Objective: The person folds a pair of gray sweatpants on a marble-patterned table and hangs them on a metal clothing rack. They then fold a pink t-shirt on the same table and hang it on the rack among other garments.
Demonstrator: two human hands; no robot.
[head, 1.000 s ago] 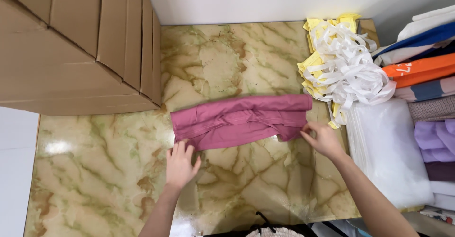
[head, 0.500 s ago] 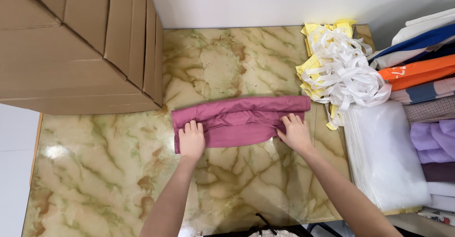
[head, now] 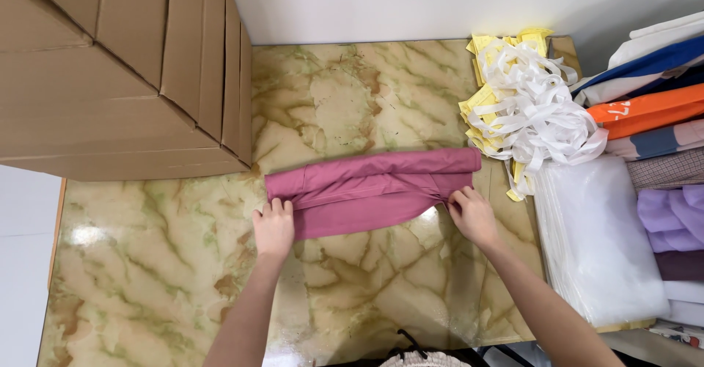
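The head view looks straight down on a glossy marble-patterned table in green, cream and brown. A folded pink garment lies across its middle as a long band, running left to right.

The left hand rests at the garment's lower left corner, palm down, fingers close together and curled over the cloth's edge (whether they pinch the fabric or only press on it cannot be told from above). The right hand sits at the lower right end, its fingers bent and gathered on the cloth edge, seemingly pinching it, though the fingertips are hidden under the knuckles. Both forearms run off the bottom of the frame.

At upper left a stack of flat cardboard boxes covers that corner of the table and is cut off by the frame's top and left edges. To the right of the garment, and just touching its far end, lies a heap of white ribbon-like straps over yellow tags. Further right sits a pile of clear plastic bags, and beyond it stacked folded fabrics in orange, blue, white and purple, cropped at the right edge. A dark item at the bottom edge is too cut off to identify.
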